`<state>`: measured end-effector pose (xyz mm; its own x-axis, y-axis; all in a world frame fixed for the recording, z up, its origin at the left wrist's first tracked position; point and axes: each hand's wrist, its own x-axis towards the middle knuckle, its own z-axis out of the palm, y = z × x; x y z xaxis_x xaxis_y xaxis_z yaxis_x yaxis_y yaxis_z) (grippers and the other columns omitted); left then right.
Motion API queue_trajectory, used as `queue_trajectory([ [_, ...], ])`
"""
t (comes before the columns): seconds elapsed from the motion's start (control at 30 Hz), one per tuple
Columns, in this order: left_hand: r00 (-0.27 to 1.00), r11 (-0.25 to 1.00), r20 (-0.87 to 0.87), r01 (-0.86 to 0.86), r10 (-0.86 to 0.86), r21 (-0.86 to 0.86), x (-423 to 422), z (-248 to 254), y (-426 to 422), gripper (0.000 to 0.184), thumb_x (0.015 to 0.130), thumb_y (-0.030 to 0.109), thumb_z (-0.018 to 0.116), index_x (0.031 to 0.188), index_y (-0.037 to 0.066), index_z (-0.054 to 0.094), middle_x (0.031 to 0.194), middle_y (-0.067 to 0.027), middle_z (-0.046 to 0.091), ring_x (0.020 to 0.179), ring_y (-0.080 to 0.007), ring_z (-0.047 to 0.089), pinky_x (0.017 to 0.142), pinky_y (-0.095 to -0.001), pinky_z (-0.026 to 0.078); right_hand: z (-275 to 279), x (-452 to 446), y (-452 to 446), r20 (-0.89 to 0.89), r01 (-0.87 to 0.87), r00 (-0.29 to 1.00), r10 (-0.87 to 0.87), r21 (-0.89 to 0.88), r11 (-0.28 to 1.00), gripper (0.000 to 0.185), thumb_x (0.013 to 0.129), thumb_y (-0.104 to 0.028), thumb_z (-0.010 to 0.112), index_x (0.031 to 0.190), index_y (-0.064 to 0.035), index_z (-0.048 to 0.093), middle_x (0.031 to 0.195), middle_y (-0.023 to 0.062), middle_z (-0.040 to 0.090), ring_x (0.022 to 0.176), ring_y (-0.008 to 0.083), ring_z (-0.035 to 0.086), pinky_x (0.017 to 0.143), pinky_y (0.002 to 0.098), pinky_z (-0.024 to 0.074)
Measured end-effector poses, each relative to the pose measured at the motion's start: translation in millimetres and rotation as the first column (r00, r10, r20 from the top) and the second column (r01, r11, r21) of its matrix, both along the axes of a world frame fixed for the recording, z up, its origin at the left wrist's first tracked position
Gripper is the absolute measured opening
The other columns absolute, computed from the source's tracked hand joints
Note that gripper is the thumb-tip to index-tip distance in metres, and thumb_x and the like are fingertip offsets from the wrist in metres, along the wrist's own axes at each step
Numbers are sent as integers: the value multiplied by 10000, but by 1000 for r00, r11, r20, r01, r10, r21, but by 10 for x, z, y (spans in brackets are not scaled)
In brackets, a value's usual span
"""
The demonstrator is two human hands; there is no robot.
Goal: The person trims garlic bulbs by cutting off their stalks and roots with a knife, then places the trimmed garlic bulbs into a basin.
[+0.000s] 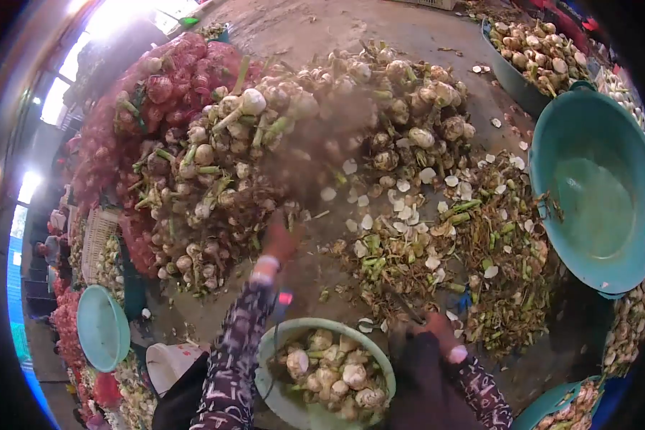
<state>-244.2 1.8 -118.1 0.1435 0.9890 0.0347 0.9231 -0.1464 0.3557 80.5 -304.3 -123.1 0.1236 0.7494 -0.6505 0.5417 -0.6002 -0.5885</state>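
Note:
My left hand (281, 240) reaches to the near edge of a big heap of garlic bulbs (215, 172), many with green stems and roots. Its fingers are blurred against the dark roots, so whether it grips a bulb does not show. Lower right, my right hand (441, 331) is closed around a knife (406, 308), whose dark narrow blade points up and left over the trimmings. Between my arms stands a pale green basin (385, 352) with trimmed garlic bulbs (333, 376) in it. A brown smudge blurs the middle of the heap.
Cut stems, roots and pale slices (437, 251) litter the floor right of the heap. Red mesh sacks (172, 86) lie at the left. A large teal tub (591, 193) leans at the right, near a full garlic tub (512, 79). A white bucket (166, 365) and a small basin (102, 326) stand left.

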Motion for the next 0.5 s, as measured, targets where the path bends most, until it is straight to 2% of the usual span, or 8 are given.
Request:
queue_trajectory([
  [0.07, 989, 999, -140, -36, 38, 18, 106, -61, 337, 740, 738, 386, 633, 1311, 18, 343, 1141, -228, 548, 1040, -385, 537, 892, -424, 435, 222, -85, 88, 68, -65, 996, 57, 119, 991, 539, 706, -467, 647, 995, -12, 619, 881, 226, 629, 864, 363, 607, 766, 404, 475],
  [0.13, 949, 908, -307, -194, 77, -372, 237, -65, 498, 761, 758, 427, 651, 1312, 8, 338, 1124, -217, 559, 1026, -364, 546, 849, -404, 458, 268, -79, 113, 148, -135, 984, 102, 230, 964, 534, 711, -450, 649, 1016, -13, 614, 897, 223, 630, 876, 355, 608, 780, 400, 472],
  [0.2, 891, 968, -442, -194, 106, -158, 219, -433, 517, 746, 762, 402, 650, 1325, 34, 328, 1017, -196, 610, 933, -341, 593, 778, -404, 488, 205, -75, 66, 271, -189, 957, 103, 315, 930, 506, 716, -419, 660, 1028, -24, 612, 906, 212, 633, 881, 349, 608, 785, 392, 470],
  [0.23, 938, 953, -299, -240, 178, -185, 295, -320, 435, 677, 745, 322, 658, 1287, 29, 378, 1059, -205, 591, 968, -325, 584, 812, -392, 474, 239, -75, 81, 309, -206, 946, 98, 339, 918, 497, 718, -409, 663, 1032, -28, 611, 909, 209, 634, 883, 347, 608, 786, 389, 470],
  [0.3, 954, 933, -162, -283, 251, -222, 316, -75, 215, 613, 728, 242, 667, 1249, 24, 427, 1101, -215, 573, 1003, -309, 574, 846, -381, 461, 328, -29, 204, 14, 39, 999, -38, -20, 999, 474, 724, -354, 666, 1047, -13, 598, 914, 206, 635, 892, 343, 606, 793, 390, 469],
  [0.33, 965, 860, 82, -181, 249, -478, 307, 24, 111, 578, 733, 221, 665, 1235, 26, 454, 1087, -184, 586, 977, -265, 574, 833, -365, 461, 336, -27, 254, 12, 40, 999, -40, -20, 999, 474, 724, -354, 666, 1047, -13, 598, 914, 206, 635, 892, 343, 606, 793, 390, 469],
  [0.4, 904, 734, 305, -13, 298, -679, 298, 210, -205, 544, 737, 201, 662, 1221, 29, 482, 1072, -152, 598, 951, -222, 574, 820, -349, 461, 370, -73, 308, -108, 67, 993, -44, 216, 974, 454, 738, -347, 627, 1058, -27, 582, 838, 223, 626, 812, 375, 608, 731, 412, 489],
  [0.5, 769, 649, 616, 382, 173, -658, 359, 431, -829, 440, 755, 120, 629, 1174, 28, 533, 1091, -96, 597, 955, -194, 558, 827, -341, 454, 969, -217, 593, -25, 25, 1000, -15, 453, 891, 403, 741, -353, 623, 993, -39, 600, 784, 211, 624, 754, 375, 608, 681, 431, 490],
])
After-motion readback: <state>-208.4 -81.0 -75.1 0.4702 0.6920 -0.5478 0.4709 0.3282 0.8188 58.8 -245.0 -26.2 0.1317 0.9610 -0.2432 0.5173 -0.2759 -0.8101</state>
